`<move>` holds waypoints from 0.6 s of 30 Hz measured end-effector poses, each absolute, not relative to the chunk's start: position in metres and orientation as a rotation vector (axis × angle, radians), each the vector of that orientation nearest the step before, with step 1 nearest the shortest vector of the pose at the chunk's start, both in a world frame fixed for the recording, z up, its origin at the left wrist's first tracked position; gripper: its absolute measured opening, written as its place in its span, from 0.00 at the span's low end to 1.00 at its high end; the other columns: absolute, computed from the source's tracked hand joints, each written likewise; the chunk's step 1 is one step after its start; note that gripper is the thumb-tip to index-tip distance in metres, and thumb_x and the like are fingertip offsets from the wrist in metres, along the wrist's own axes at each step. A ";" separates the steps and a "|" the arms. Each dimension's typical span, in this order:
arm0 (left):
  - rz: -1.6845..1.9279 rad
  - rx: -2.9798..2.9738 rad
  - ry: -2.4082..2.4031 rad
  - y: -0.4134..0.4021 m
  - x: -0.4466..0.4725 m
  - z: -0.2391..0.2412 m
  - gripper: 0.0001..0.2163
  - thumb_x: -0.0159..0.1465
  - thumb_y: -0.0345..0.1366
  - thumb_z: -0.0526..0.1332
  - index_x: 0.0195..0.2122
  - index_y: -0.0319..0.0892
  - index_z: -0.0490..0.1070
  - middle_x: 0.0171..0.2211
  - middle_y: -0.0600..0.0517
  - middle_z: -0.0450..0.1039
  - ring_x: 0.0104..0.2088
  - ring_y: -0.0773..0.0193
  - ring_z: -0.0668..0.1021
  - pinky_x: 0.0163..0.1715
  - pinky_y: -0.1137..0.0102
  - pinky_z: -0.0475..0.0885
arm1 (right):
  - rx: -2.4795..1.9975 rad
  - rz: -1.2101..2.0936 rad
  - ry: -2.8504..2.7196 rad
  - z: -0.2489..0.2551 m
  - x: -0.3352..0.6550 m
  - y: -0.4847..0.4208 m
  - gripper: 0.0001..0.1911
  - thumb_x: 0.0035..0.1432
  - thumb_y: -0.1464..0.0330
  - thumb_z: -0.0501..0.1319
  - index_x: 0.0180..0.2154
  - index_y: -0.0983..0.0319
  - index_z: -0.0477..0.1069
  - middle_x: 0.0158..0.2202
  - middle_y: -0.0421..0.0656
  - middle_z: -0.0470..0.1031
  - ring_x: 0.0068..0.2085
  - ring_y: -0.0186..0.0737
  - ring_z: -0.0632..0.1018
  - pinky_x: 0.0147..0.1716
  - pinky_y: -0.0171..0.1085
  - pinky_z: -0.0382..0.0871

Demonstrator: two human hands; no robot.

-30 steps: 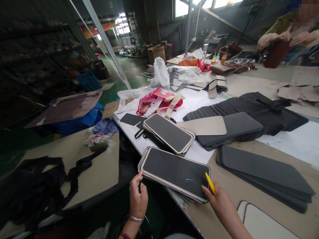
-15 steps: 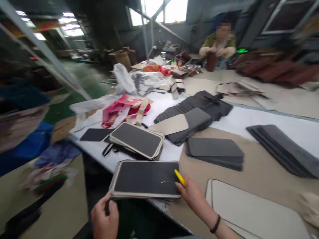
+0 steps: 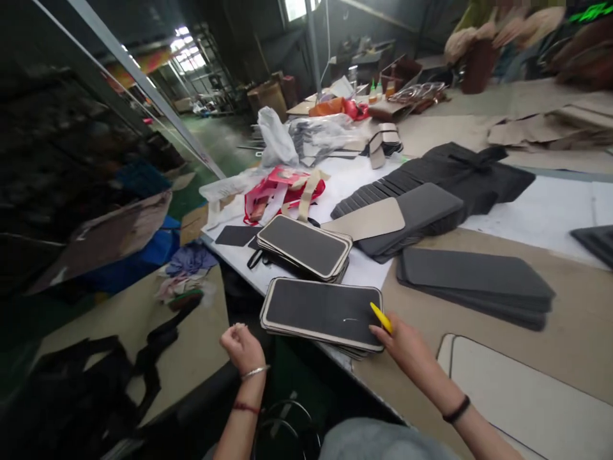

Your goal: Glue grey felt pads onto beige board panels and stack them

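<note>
At table (image 3: 366, 273) edge: pale-rimmed stack (image 3: 271, 323), dark sheet (image 3: 311, 308) laid; right hand (image 3: 401, 338) pinches yellow tool (image 3: 382, 318); left hand (image 3: 245, 349), fingers curled together; remainder unclear.

Yellow tool (image 3: 382, 317) partly hidden in right grip (image 3: 396, 340), co-worker (image 3: 509, 29) cropped at top, pale panel (image 3: 531, 390) cropped at right

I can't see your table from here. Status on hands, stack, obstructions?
Left hand curled, off the stack. Right hand gripping yellow tool at the stack's right end. Pale mark or thread on top; no other obstruction seen.
</note>
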State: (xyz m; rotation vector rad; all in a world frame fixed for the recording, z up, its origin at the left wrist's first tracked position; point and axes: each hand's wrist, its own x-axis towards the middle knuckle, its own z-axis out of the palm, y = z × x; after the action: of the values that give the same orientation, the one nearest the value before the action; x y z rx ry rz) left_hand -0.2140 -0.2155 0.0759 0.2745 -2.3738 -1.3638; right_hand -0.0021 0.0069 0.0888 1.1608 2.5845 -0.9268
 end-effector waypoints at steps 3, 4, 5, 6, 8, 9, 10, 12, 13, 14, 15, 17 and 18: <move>-1.187 0.317 -2.414 -0.213 -0.227 0.072 0.06 0.58 0.40 0.49 0.32 0.43 0.57 0.32 0.48 0.65 0.38 0.58 0.71 0.40 0.61 0.66 | 1.155 -0.882 2.600 0.088 -0.003 0.005 0.16 0.58 0.60 0.50 0.40 0.63 0.65 0.33 0.48 0.75 0.35 0.45 0.76 0.28 0.35 0.60; -1.136 0.306 -2.444 -0.209 -0.229 0.070 0.07 0.59 0.40 0.49 0.33 0.42 0.58 0.33 0.47 0.65 0.39 0.57 0.71 0.41 0.60 0.66 | 1.163 -0.867 2.599 0.090 -0.003 0.004 0.15 0.58 0.60 0.50 0.40 0.63 0.65 0.33 0.48 0.75 0.35 0.45 0.76 0.28 0.35 0.60; -1.087 0.284 -2.478 -0.205 -0.230 0.068 0.07 0.59 0.40 0.49 0.33 0.42 0.59 0.34 0.46 0.66 0.41 0.55 0.70 0.41 0.59 0.65 | 1.168 -0.858 2.596 0.091 -0.002 0.003 0.15 0.58 0.60 0.50 0.40 0.63 0.65 0.33 0.48 0.75 0.35 0.45 0.76 0.28 0.35 0.60; -1.039 0.256 -2.514 -0.200 -0.231 0.066 0.08 0.59 0.40 0.50 0.34 0.41 0.60 0.35 0.45 0.66 0.42 0.54 0.70 0.42 0.58 0.64 | 1.172 -0.853 2.593 0.093 -0.002 0.003 0.15 0.58 0.60 0.50 0.41 0.63 0.65 0.32 0.48 0.75 0.35 0.45 0.76 0.28 0.35 0.60; -0.943 0.190 -2.578 -0.193 -0.232 0.062 0.09 0.59 0.39 0.50 0.35 0.40 0.62 0.37 0.43 0.67 0.43 0.52 0.69 0.42 0.56 0.63 | 1.175 -0.843 2.589 0.095 -0.002 0.002 0.15 0.59 0.61 0.49 0.41 0.63 0.64 0.32 0.48 0.75 0.35 0.45 0.76 0.29 0.35 0.61; -0.894 0.161 -2.600 -0.191 -0.233 0.060 0.09 0.59 0.39 0.50 0.35 0.40 0.63 0.37 0.42 0.67 0.43 0.52 0.69 0.42 0.56 0.63 | 1.175 -0.837 2.589 0.096 -0.002 0.002 0.15 0.59 0.61 0.49 0.41 0.63 0.64 0.32 0.48 0.75 0.35 0.46 0.76 0.29 0.35 0.61; -0.847 0.139 -2.616 -0.191 -0.234 0.058 0.09 0.60 0.39 0.50 0.36 0.39 0.64 0.38 0.42 0.68 0.44 0.51 0.69 0.43 0.56 0.62 | 1.170 -0.832 2.592 0.096 -0.002 0.002 0.15 0.59 0.61 0.49 0.41 0.63 0.64 0.33 0.48 0.75 0.35 0.46 0.77 0.29 0.35 0.61; -0.760 0.124 -2.629 -0.197 -0.240 0.057 0.10 0.60 0.38 0.50 0.38 0.39 0.64 0.39 0.42 0.68 0.44 0.52 0.69 0.43 0.57 0.62 | 1.157 -0.829 2.598 0.095 -0.003 0.002 0.15 0.59 0.61 0.49 0.42 0.63 0.64 0.33 0.49 0.75 0.36 0.46 0.77 0.29 0.35 0.61; -0.723 0.132 -2.629 -0.202 -0.243 0.058 0.11 0.61 0.38 0.50 0.39 0.38 0.65 0.40 0.41 0.68 0.45 0.52 0.68 0.44 0.57 0.62 | 1.149 -0.832 2.600 0.094 -0.004 0.003 0.15 0.59 0.61 0.49 0.42 0.63 0.64 0.33 0.49 0.75 0.36 0.46 0.77 0.29 0.35 0.61; -0.694 0.149 -2.627 -0.207 -0.246 0.061 0.11 0.61 0.37 0.50 0.40 0.38 0.65 0.40 0.41 0.68 0.45 0.52 0.68 0.44 0.56 0.62 | 1.149 -0.835 2.601 0.093 -0.004 0.003 0.15 0.60 0.61 0.49 0.42 0.63 0.65 0.34 0.49 0.75 0.36 0.46 0.77 0.29 0.35 0.62; -0.673 0.172 -2.625 -0.213 -0.248 0.064 0.11 0.61 0.37 0.50 0.40 0.37 0.65 0.40 0.41 0.68 0.45 0.52 0.69 0.44 0.56 0.63 | 1.158 -0.840 2.597 0.093 -0.004 0.003 0.15 0.60 0.61 0.49 0.42 0.63 0.65 0.34 0.49 0.75 0.36 0.46 0.77 0.29 0.35 0.62; -0.663 0.191 -2.629 -0.219 -0.243 0.073 0.11 0.62 0.37 0.51 0.41 0.36 0.66 0.40 0.42 0.68 0.43 0.54 0.70 0.42 0.56 0.65 | 1.186 -0.865 2.585 0.096 -0.003 0.002 0.15 0.59 0.61 0.49 0.43 0.63 0.65 0.34 0.49 0.75 0.36 0.45 0.77 0.29 0.35 0.62; -0.673 0.166 -2.639 -0.219 -0.236 0.077 0.12 0.62 0.38 0.52 0.42 0.36 0.66 0.41 0.44 0.68 0.43 0.56 0.71 0.42 0.57 0.67 | 1.196 -0.886 2.586 0.100 -0.002 0.000 0.15 0.59 0.61 0.50 0.43 0.63 0.65 0.34 0.48 0.76 0.36 0.44 0.77 0.30 0.35 0.63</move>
State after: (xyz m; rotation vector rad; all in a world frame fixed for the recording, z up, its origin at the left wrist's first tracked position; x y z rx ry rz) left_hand -0.2356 -0.2186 0.0767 0.1656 -2.6388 -0.6729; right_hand -0.0019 -0.0003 0.0996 1.1965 2.5857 -0.8860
